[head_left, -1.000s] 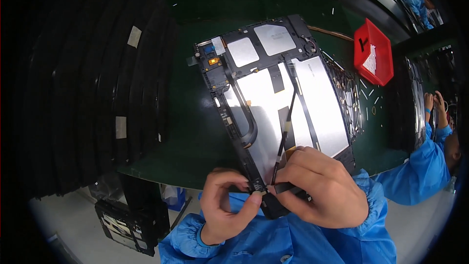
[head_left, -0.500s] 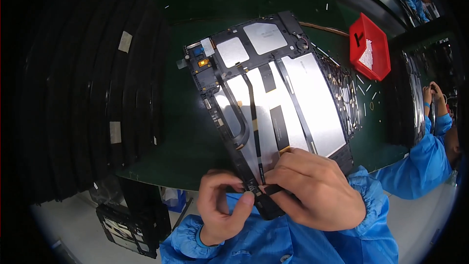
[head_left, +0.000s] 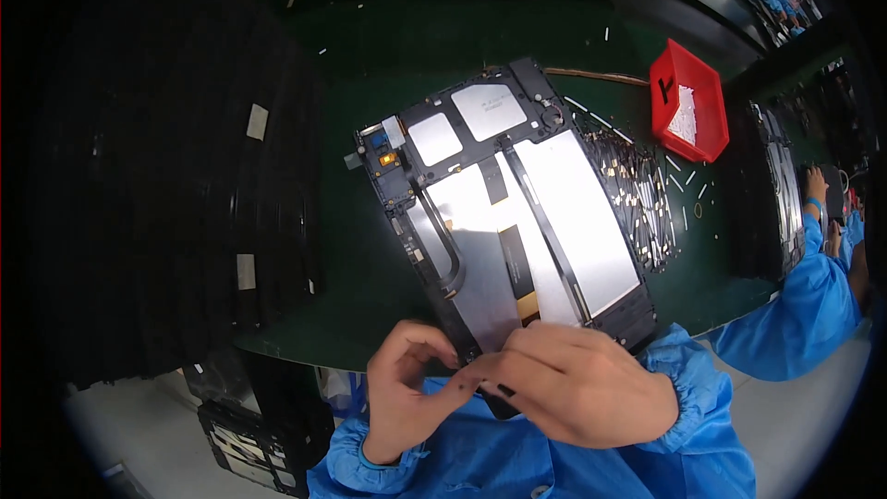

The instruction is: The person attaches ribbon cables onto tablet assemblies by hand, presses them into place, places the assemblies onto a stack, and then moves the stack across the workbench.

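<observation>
A partly disassembled tablet (head_left: 582,212), with a black frame and silver metal plates, lies tilted on the green table with its near corner towards me. My left hand (head_left: 407,393) is curled around that corner, index fingertip at the frame's edge and thumb against the fingers of my right hand. Bent over the same corner, my right hand (head_left: 577,379) pinches a black flex cable (head_left: 506,390); only a short dark piece shows between the fingers. What the fingertips touch beneath is hidden. Another black flex cable (head_left: 554,249) runs along the silver plates.
Right of the tablet lies a heap of thin strips (head_left: 637,194). A red bin (head_left: 711,106) with white pieces stands beyond it. Tall dark stacks (head_left: 203,185) fill the left. Below the table edge is another frame (head_left: 249,448). A co-worker's blue sleeve (head_left: 785,323) shows at right.
The long black flex cable that lay down the tablet's left-middle plate no longer lies there. My hands have drawn together at the near corner. The whole scene sits slightly lower in view.
</observation>
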{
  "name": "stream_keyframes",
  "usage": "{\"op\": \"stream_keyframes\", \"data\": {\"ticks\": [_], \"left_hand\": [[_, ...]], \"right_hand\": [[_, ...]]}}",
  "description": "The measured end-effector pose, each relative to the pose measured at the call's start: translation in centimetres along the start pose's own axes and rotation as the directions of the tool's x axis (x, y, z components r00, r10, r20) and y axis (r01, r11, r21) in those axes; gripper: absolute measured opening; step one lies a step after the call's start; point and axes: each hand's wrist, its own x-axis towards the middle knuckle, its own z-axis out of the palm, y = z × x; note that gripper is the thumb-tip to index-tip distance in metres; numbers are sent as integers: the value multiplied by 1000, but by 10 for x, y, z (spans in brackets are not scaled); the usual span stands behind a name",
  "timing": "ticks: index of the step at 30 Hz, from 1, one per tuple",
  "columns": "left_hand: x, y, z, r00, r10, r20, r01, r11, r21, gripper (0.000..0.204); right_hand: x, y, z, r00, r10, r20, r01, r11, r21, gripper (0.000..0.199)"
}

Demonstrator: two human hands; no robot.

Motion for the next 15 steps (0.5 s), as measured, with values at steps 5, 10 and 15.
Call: {"op": "stream_keyframes", "data": {"ticks": [5,10,15], "left_hand": [[-18,-5,1,999,-15,-32,15,1000,-21,24],[-51,-2,-8,974,-209,91,201,976,85,19],[-52,1,2,980,-196,45,195,981,23,21]], "right_hand": [[-4,-6,13,992,43,-115,-39,999,35,19],[-11,-7,19,966,90,-241,-119,986,-112,21],[-15,-1,22,969,-40,-243,63,994,87,24]]}}
